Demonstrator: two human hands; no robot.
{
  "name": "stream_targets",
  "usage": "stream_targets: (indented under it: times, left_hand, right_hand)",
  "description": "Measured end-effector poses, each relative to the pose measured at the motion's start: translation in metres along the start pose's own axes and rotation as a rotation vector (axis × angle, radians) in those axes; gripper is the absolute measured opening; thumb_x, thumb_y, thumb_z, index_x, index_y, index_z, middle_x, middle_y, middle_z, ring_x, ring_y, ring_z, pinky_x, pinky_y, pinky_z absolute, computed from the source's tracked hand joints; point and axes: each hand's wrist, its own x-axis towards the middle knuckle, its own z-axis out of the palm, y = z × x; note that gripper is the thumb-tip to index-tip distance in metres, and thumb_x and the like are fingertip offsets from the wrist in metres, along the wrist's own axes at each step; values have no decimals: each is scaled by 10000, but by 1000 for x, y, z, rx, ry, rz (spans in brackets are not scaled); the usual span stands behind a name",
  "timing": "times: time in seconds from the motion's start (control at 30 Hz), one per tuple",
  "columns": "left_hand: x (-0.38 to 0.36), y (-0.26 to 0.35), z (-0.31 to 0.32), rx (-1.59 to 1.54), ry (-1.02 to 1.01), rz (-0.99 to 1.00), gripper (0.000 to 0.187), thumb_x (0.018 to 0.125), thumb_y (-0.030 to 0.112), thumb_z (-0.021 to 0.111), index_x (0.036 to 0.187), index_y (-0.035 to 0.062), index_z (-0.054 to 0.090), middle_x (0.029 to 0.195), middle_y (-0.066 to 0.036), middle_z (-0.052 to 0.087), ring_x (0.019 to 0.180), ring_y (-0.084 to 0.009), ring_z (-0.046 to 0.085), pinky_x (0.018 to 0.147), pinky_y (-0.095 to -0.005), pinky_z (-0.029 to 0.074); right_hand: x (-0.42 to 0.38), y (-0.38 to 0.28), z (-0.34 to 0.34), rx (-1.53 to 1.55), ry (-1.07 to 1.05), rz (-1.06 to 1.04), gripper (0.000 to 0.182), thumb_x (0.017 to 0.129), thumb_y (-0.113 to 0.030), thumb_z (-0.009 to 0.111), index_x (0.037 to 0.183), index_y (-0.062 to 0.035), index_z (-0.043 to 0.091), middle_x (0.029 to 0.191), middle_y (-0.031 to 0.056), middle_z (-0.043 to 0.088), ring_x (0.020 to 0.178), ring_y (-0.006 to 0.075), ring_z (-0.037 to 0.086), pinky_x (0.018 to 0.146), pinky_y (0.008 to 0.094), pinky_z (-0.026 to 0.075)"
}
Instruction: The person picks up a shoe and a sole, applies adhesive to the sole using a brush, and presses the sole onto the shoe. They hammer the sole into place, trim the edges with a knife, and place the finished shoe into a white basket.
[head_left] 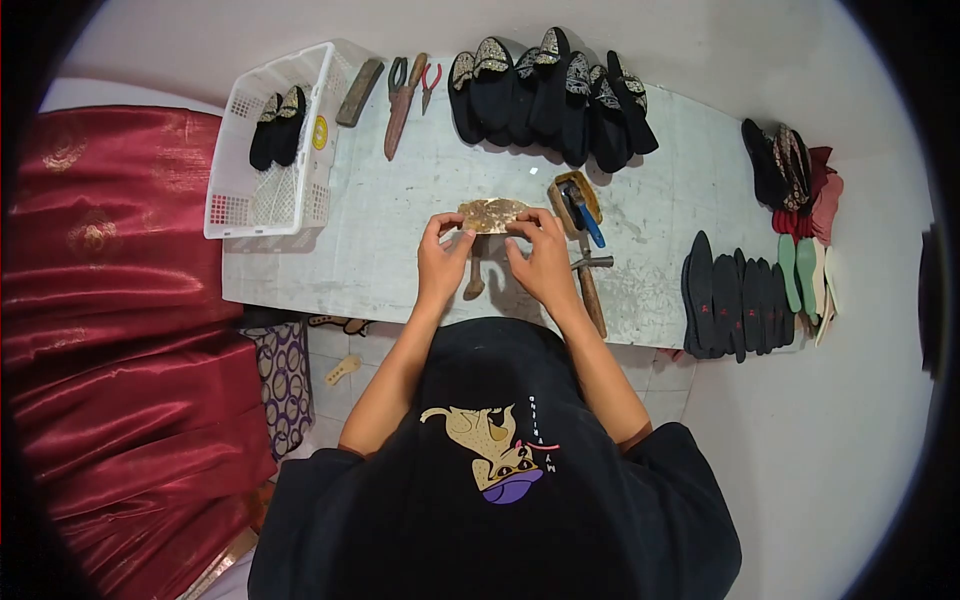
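Between my two hands is a flat piece with a mottled gold and brown surface [492, 216], held by its ends above the table. My left hand [445, 255] pinches its left end between fingers and thumb. At the right end, my right hand [540, 250] grips it the same way. Below the piece, partly hidden by it, a wooden-handled tool [475, 280] lies on the table. A hammer [591, 290] rests just right of my right hand. Beyond it stands a small box [592, 190] with a blue-handled brush [586, 218] leaning in it.
A white basket [217, 190] holding black slippers stands at the left. Along the table's far side lie a dark block [360, 93], scissors [398, 78], red pliers [430, 87] and several black slippers [545, 100]. Black soles [730, 305] line the right end.
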Motion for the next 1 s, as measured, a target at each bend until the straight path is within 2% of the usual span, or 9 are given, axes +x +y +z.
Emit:
stream_targets:
  times: [0.13,0.43,0.5,0.6,0.7,0.73,0.83,0.87,1.0]
  left_hand:
    - [27,4,-7,55,-31,-46,299,940,126,724,1195,13,614,1135,-105,670,991,-155,661,841,-309,547]
    - [106,-2,9,-71,-73,-115,346,939,125,732,1236,12,594,1134,-96,653,944,-143,646,832,-284,528]
    - [123,-7,17,-123,-64,-37,350,935,138,745,1223,13,591,1122,-118,673,954,-185,667,826,-316,547]
    - [155,-15,27,-195,-108,-114,402,940,159,752,1267,18,566,1186,-121,660,1011,-196,659,861,-323,543]
    - [186,-21,39,-311,-141,-223,494,964,203,732,1367,11,520,1273,-137,639,1059,-203,649,888,-347,540]
    - [195,-23,42,-358,-154,-281,560,979,226,718,1438,5,486,1324,-148,622,1085,-208,643,906,-359,537]
    - [225,-25,53,-417,-159,-437,624,1031,239,643,1561,53,375,1352,-79,591,1145,-157,615,972,-323,516]
    - [232,-23,53,-440,-156,-446,666,1030,234,649,1592,47,345,1321,-75,595,1107,-152,615,993,-327,520]
    - [260,-32,58,-433,-145,-454,594,1016,206,679,1530,13,450,1206,-69,617,1007,-138,607,912,-289,556]
  right_hand:
    - [9,1,3,-18,10,26,154,806,-32,710,942,35,733,1064,164,629,1024,354,579,911,430,497]
    - [67,12,7,37,-22,188,134,813,-56,722,921,19,746,952,173,664,957,371,634,877,438,508]
    - [88,18,11,10,-67,189,190,821,-58,725,994,19,741,999,179,673,973,367,655,880,425,520]
    - [123,31,25,85,-87,203,400,820,-47,729,1212,15,680,1161,203,644,997,355,660,871,399,535]
    - [153,49,46,89,-73,262,475,820,-47,732,1283,10,644,1233,198,627,1006,362,657,876,397,536]
    - [163,55,50,124,-110,306,568,825,-38,724,1376,-8,589,1347,222,574,1143,402,624,960,408,521]
    - [188,67,67,77,-2,197,618,833,-28,708,1431,-25,552,1450,275,491,1306,455,535,1065,438,474]
    - [192,68,68,76,-35,243,660,839,-28,700,1474,-52,520,1526,308,403,1419,490,422,1133,475,419]
    - [204,84,79,44,-123,287,659,838,-44,710,1471,-65,526,1540,313,391,1407,504,430,1128,491,423]
